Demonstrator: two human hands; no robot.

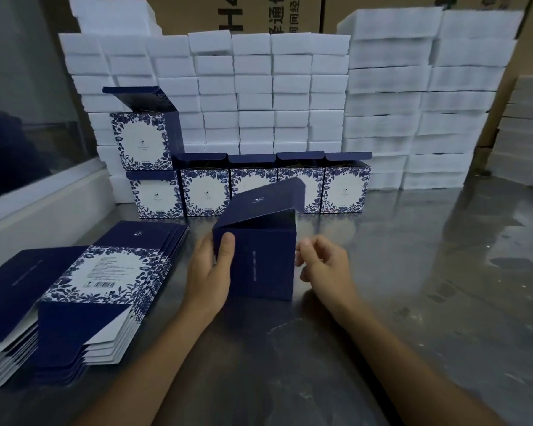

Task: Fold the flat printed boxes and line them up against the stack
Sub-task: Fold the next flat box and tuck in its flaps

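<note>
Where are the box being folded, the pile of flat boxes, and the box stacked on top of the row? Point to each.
box being folded (263, 265), head view, on its dark blue front panel.
pile of flat boxes (105, 272), head view, on the top sheet's white label.
box stacked on the row (140, 139), head view, on its white front face.

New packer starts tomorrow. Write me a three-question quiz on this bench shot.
1. True or false: the left hand grips the folded box on the table.
2. How many finished boxes stand in the bottom row against the white foam stack?
3. The pile of flat boxes lies: A) left of the hands, B) right of them, C) on the foam.

Key: 1 true. 2 five, with one more on top at the left end. 3 A.
</note>
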